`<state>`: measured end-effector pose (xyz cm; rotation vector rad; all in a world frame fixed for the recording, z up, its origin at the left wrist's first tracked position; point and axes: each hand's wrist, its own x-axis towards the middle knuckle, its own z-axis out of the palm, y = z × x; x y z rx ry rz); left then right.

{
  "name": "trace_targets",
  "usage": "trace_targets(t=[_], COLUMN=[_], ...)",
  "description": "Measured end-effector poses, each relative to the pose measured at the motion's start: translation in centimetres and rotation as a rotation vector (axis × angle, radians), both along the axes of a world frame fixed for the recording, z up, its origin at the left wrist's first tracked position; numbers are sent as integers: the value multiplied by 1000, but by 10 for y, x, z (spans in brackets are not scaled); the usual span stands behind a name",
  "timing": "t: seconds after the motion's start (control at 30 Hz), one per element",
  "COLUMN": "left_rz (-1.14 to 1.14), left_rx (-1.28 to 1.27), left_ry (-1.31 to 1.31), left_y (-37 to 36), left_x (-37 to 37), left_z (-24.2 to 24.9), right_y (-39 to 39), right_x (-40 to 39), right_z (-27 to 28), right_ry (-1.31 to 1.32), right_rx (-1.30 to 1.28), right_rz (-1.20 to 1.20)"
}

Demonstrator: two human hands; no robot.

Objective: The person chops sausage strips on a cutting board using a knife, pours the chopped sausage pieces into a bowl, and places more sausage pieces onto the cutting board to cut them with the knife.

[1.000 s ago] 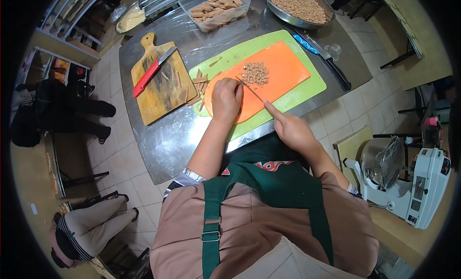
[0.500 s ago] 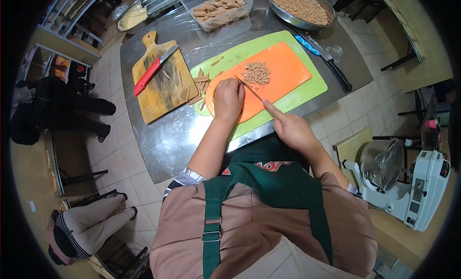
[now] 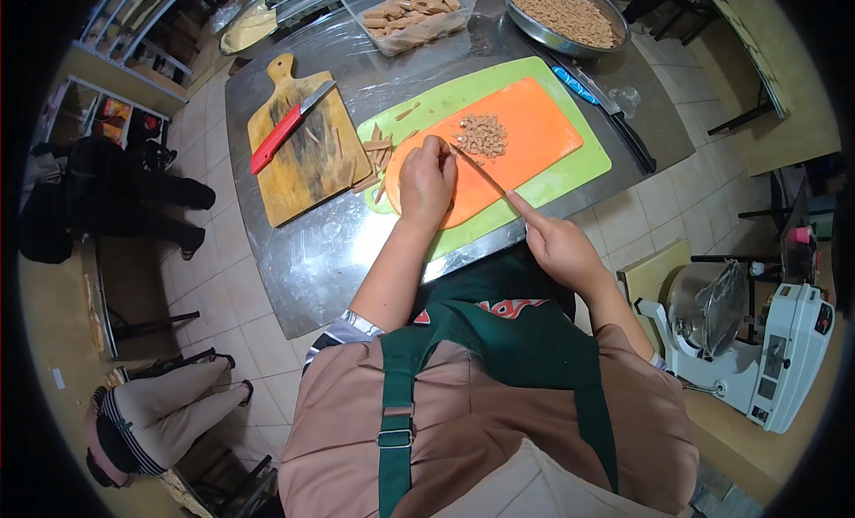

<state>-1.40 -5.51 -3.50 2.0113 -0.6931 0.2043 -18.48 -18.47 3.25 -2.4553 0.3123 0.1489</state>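
My right hand is closed round the handle of a knife, its index finger stretched along the top. The blade reaches across the orange board to the fingertips of my left hand. My left hand is closed and rests on that board's left part; what it holds is hidden under the fingers. Small brown diced pieces lie in a heap just beyond the blade tip. The orange board lies on a larger green board. Brown strips lie at the green board's left edge.
A wooden board bears a red-handled knife. At the back are a plastic container of brown pieces and a metal bowl of diced bits. More knives lie right. Two people are at the left; a mixer stands right.
The knife blade and my right hand have shifted slightly to the right and down. My left hand has turned a little, its fingers more bunched. The whole view has shifted slightly.
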Motion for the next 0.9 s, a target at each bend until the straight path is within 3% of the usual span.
trace_targets(t=[0.4,0.6,0.67,0.83,0.9], left_rz=[3,-27,-67,-144,-70], left_rx=[-4,51,2,-122,-68], left_ry=[21,134,336,259,288], left_y=[0,4,9,28,44], left_x=[2,5,10,30,34], left_z=[-4,12,19,18,29], right_y=[1,-25,-31,-30,-28], right_x=[22,-6,-10,-7,-5], right_z=[-13,-3,-1,4,5], right_ry=[61,213,360,222,213], right_rx=[-33,297,519,407,381], right_rz=[41,-42,-147,-123,-125])
